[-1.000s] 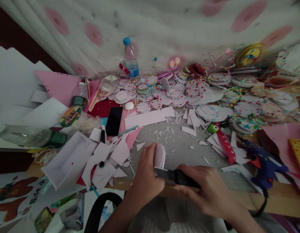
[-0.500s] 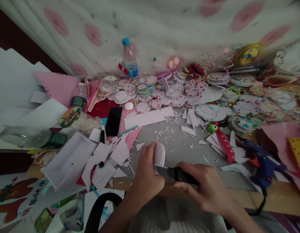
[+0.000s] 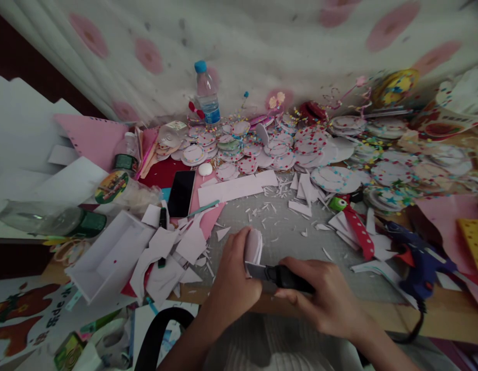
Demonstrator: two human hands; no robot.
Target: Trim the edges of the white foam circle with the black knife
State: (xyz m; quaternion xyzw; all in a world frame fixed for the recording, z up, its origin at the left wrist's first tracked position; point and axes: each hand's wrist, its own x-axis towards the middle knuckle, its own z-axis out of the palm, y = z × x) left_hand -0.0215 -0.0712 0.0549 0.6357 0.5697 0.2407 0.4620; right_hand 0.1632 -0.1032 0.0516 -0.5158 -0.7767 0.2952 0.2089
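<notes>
Over the front edge of the grey cutting mat [image 3: 239, 214], my left hand [image 3: 233, 275] grips a small stack of rounded white foam-board pieces [image 3: 254, 246], held on edge. My right hand [image 3: 319, 293] is wrapped round the black handle of a utility knife [image 3: 289, 277]. Its wide blade points left and lies against the lower edge of the stack, close to my left thumb. Whether the blade has entered the board cannot be made out. Thin white offcuts [image 3: 267, 208] are scattered over the mat behind my hands.
Many bead-trimmed white discs [image 3: 277, 147] are piled along the back. On the left are a phone [image 3: 182, 193], a white box [image 3: 107, 257], plastic bottles and paper scraps [image 3: 161, 278]. A blue glue gun [image 3: 416, 257] with its cord lies at the right. A water bottle [image 3: 208, 95] stands behind.
The knife and my right hand have shifted very slightly to the left at the stack's lower edge. My left hand and the stack look nearly the same.
</notes>
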